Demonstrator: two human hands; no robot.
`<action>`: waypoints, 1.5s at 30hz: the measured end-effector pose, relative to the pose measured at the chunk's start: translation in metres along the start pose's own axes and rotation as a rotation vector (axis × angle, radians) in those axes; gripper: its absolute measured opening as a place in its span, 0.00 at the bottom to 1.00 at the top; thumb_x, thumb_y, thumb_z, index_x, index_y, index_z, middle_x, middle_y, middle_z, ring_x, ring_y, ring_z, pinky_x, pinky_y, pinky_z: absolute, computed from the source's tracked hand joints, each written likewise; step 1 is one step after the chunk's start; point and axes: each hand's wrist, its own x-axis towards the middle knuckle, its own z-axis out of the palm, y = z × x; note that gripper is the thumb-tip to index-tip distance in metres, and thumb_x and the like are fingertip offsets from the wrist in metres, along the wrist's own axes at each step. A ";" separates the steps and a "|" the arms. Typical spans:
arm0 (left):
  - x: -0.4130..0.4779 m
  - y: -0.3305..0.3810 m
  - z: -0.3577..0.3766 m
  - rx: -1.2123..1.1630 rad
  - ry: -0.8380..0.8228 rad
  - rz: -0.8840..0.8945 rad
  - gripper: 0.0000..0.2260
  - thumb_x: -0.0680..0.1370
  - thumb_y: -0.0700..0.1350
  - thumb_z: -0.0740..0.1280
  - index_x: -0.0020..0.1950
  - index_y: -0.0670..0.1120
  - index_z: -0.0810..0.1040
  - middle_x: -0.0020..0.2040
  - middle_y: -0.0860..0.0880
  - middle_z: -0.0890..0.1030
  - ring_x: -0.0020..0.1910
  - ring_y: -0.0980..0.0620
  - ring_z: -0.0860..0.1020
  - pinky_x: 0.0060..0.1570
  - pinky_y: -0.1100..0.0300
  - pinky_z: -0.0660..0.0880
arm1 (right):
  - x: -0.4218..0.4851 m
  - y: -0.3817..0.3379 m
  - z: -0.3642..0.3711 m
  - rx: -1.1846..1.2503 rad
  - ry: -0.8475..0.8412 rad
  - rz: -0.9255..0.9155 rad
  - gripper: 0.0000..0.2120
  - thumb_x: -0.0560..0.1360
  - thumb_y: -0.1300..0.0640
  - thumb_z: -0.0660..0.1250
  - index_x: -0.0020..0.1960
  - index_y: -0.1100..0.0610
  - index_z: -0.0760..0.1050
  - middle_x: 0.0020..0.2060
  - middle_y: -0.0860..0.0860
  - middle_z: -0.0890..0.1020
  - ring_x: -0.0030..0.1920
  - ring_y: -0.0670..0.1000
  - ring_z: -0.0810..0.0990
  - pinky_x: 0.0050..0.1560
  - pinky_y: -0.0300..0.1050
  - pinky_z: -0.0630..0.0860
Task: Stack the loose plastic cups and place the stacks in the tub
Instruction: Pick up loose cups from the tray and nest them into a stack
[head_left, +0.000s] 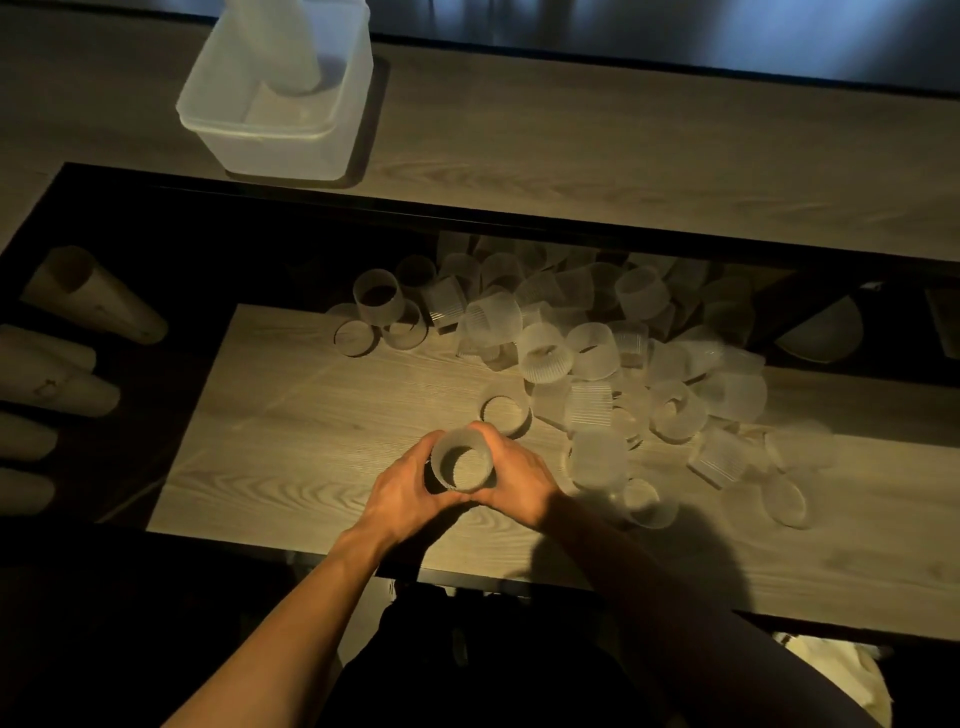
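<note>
Both my hands wrap one upright frosted plastic cup (461, 460) near the front middle of the glass table. My left hand (402, 493) grips its left side and my right hand (519, 480) grips its right side. Whether more cups sit nested under it is hidden by my fingers. A big heap of loose ribbed cups (587, 353) spreads over the table's middle and right. One single cup (505, 413) stands just beyond my hands. The translucent tub (275, 122) stands on the floor at the far left with a tall cup stack (283, 47) upright inside.
Several long cup stacks (93, 296) lie on their sides along the table's dark left edge. A pale bowl-like shape (821, 332) shows at the right under the glass. The table's black frame (467, 215) runs across the far side.
</note>
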 end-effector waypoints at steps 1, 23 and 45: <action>0.000 0.002 -0.002 -0.009 0.025 0.018 0.33 0.65 0.63 0.79 0.65 0.70 0.66 0.57 0.71 0.76 0.58 0.66 0.75 0.58 0.60 0.75 | 0.000 0.000 -0.002 0.012 0.018 0.002 0.43 0.67 0.44 0.79 0.72 0.44 0.57 0.64 0.50 0.78 0.63 0.53 0.78 0.60 0.53 0.77; 0.066 0.068 -0.011 0.003 0.017 0.229 0.38 0.69 0.57 0.79 0.74 0.60 0.65 0.68 0.58 0.75 0.64 0.59 0.73 0.61 0.57 0.75 | 0.004 0.022 -0.074 0.284 0.254 0.034 0.41 0.66 0.49 0.81 0.73 0.44 0.64 0.65 0.41 0.76 0.64 0.40 0.74 0.63 0.42 0.74; 0.090 0.060 -0.005 -0.115 -0.044 0.129 0.38 0.70 0.56 0.78 0.75 0.62 0.61 0.70 0.57 0.73 0.69 0.56 0.72 0.69 0.45 0.72 | 0.024 0.028 -0.081 0.365 0.212 0.062 0.43 0.69 0.49 0.80 0.76 0.45 0.61 0.69 0.46 0.74 0.68 0.45 0.72 0.66 0.46 0.73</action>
